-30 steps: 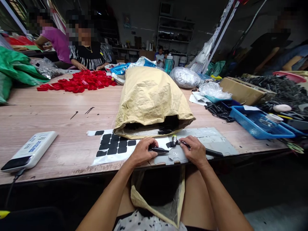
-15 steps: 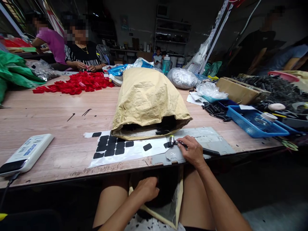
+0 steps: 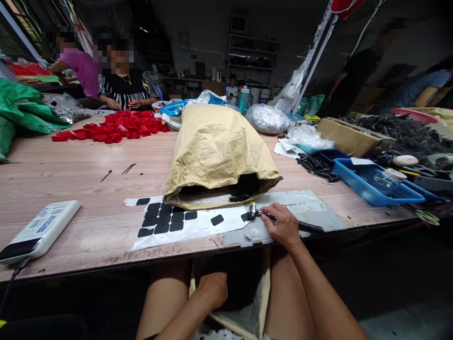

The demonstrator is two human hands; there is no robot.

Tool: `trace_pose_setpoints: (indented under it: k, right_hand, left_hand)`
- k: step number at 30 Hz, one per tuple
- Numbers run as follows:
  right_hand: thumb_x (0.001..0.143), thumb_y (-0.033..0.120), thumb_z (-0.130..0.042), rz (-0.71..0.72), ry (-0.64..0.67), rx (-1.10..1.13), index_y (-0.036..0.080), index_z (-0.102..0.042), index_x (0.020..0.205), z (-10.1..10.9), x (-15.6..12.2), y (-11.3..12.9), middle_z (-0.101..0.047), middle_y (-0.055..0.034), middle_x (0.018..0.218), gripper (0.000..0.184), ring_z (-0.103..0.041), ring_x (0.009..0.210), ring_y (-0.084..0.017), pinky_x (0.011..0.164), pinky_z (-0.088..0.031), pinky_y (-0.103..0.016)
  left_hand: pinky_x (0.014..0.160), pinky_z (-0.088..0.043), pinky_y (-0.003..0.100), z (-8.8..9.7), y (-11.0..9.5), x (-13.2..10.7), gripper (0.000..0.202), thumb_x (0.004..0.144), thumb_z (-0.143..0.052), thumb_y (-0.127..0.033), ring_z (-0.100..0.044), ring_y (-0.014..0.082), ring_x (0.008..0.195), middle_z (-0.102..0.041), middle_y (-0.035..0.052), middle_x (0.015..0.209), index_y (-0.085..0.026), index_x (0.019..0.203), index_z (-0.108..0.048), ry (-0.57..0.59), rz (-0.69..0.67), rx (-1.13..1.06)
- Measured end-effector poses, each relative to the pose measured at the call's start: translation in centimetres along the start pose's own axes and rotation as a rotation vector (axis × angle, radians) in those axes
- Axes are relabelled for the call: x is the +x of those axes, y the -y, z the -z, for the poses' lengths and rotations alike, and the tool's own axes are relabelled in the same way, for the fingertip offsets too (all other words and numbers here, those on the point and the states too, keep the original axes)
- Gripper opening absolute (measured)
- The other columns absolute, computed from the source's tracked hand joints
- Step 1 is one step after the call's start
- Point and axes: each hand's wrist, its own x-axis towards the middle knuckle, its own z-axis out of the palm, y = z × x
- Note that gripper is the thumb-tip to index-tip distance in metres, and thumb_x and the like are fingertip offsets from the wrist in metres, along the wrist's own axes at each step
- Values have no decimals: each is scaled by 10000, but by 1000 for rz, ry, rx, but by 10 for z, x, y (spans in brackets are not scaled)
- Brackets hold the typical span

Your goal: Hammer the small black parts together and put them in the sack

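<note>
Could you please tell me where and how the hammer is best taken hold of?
I'd hold the hammer by its black grip, at the right end, coming from above on the person's side: it is long, slim, near the front edge of the table and clear of the head. The right hand holds it nearer the head.

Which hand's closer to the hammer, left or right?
Right. The right hand has its grip around the handle of the hammer; the left hand is apart from it, below the table, at the open bag.
</note>
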Motion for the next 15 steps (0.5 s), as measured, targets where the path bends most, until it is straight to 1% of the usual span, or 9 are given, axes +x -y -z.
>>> trace_pose_setpoints:
  k: [3, 5, 6, 7, 9, 11, 12, 13, 15]
  right_hand:
    - [879, 274, -587, 3, -3, -4, 267, -709, 1009, -1, 0, -1, -659, -19, 887, 178, -555, 856, -202, 772, -428, -322]
    - [879, 276, -589, 3, 0, -5, 268, -709, 1011, -1, -1, -1, -657, -19, 885, 178, -554, 855, -202, 771, -427, -322]
    - [879, 276, -589, 3, 0, -5, 267, -708, 1011, -1, -1, -1, -656, -19, 884, 178, -555, 859, -202, 774, -427, -323]
    - [880, 275, -588, 3, 2, -5, 267, -708, 1011, -1, -1, -1, -655, -19, 885, 177, -556, 863, -203, 778, -427, -324]
    - [882, 278, -587, 5, 2, -3, 269, -707, 1006, -1, -1, -2, -655, -20, 885, 173, -560, 869, -204, 781, -428, -325]
    - [884, 283, -585, 7, -2, -4, 273, -706, 1009, -2, 0, -2, -652, -23, 879, 174, -562, 866, -206, 774, -429, -327]
    - [885, 284, -584, 9, -3, -3, 274, -706, 1013, -2, 0, -2, -651, -24, 875, 177, -562, 862, -206, 772, -430, -327]
    - [885, 285, -583, 12, -5, -2, 275, -705, 1016, -2, 0, -3, -649, -25, 874, 179, -562, 859, -206, 772, -431, -327]
    - [885, 282, -581, 17, -5, 3, 274, -703, 1019, -3, 0, -3, -647, -26, 879, 182, -561, 861, -206, 778, -434, -327]
  left_hand:
    - [841, -527, 389, 36, -21, -19, 281, 798, -612, -289, -708, 293, 955, -766, 84, 958, -254, 1043, -743, 79, -201, 32]
    - [711, -515, 283, 70, -38, -26, 288, 843, -592, -324, -688, 203, 787, -756, 24, 866, -267, 1091, -725, 171, -441, -86]
    - [654, -496, 247, 87, -46, -25, 288, 888, -538, -322, -663, 166, 716, -744, 7, 821, -253, 1109, -710, 190, -513, -187]
    - [636, -479, 230, 104, -53, -21, 280, 919, -499, -318, -638, 145, 685, -730, -1, 801, -234, 1088, -706, 134, -561, -254]
    - [677, -463, 236, 133, -62, -2, 251, 938, -483, -301, -616, 144, 738, -713, 8, 837, -204, 986, -711, -174, -590, -243]
    - [752, -465, 268, 152, -63, 28, 227, 937, -493, -277, -618, 171, 833, -703, 33, 908, -193, 946, -704, -510, -502, -140]
    - [791, -466, 285, 158, -63, 43, 221, 937, -495, -261, -618, 185, 879, -693, 45, 935, -193, 946, -704, -624, -442, -69]
    - [818, -468, 299, 162, -61, 58, 210, 931, -504, -248, -615, 200, 920, -680, 56, 956, -192, 944, -707, -683, -399, -13]
    - [844, -472, 316, 165, -57, 81, 162, 896, -563, -240, -605, 226, 982, -655, 69, 982, -192, 931, -714, -714, -356, 58]
